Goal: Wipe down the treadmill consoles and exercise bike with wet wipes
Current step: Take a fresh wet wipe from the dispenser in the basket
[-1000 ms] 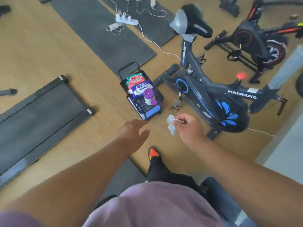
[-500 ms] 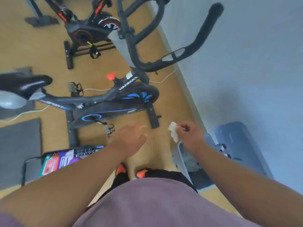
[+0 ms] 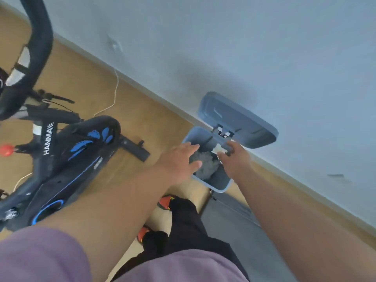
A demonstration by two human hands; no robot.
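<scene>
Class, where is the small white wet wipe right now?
Pinched in the right hand, the small white wet wipe hangs over the open grey-blue plastic bin.

At left the exercise bike [image 3: 67,157] had a glossy black plastic shell; the floor [image 3: 85,88] looked like smooth wood; the bin [image 3: 218,185] at centre was matt grey-blue plastic, holding crumpled, perhaps paper, waste [image 3: 205,166]

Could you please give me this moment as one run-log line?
right hand: pinches wipe over bin | lid: up | left hand: open, empty
</scene>
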